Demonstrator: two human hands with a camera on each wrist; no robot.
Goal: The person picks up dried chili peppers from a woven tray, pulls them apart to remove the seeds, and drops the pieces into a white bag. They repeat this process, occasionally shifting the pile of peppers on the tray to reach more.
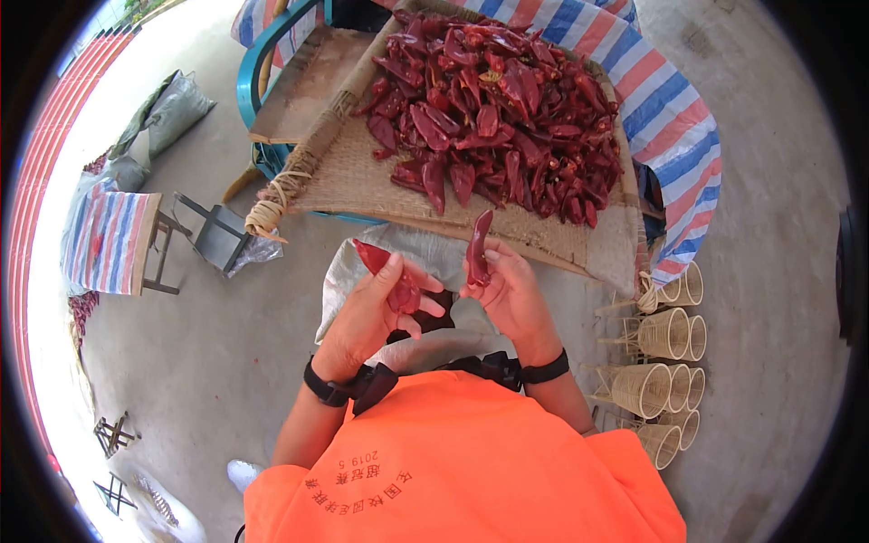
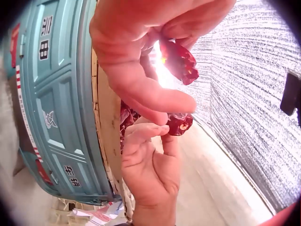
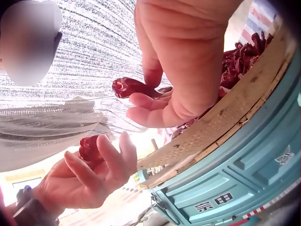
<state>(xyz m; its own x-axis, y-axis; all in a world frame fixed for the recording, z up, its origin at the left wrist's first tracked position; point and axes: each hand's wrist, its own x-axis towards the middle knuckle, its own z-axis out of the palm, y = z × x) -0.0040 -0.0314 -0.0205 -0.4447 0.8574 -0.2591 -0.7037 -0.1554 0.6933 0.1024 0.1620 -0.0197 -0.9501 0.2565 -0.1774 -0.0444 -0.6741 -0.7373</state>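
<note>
Left hand (image 1: pixel 369 306) grips a red chilli (image 1: pixel 370 257) under its thumb; right hand (image 1: pixel 516 294) pinches another pod (image 1: pixel 479 239) by one end, apparently leaving its length visible; the chilli heap (image 1: pixel 507 118) lies near, on woven matting (image 1: pixel 344 176).

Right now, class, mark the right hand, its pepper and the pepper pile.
Right hand (image 1: pixel 516 294), head view: middle of hand.
Its pepper (image 1: pixel 477 249), head view: middle of skin.
Pepper pile (image 1: pixel 502 122), head view: middle of heap.
</note>
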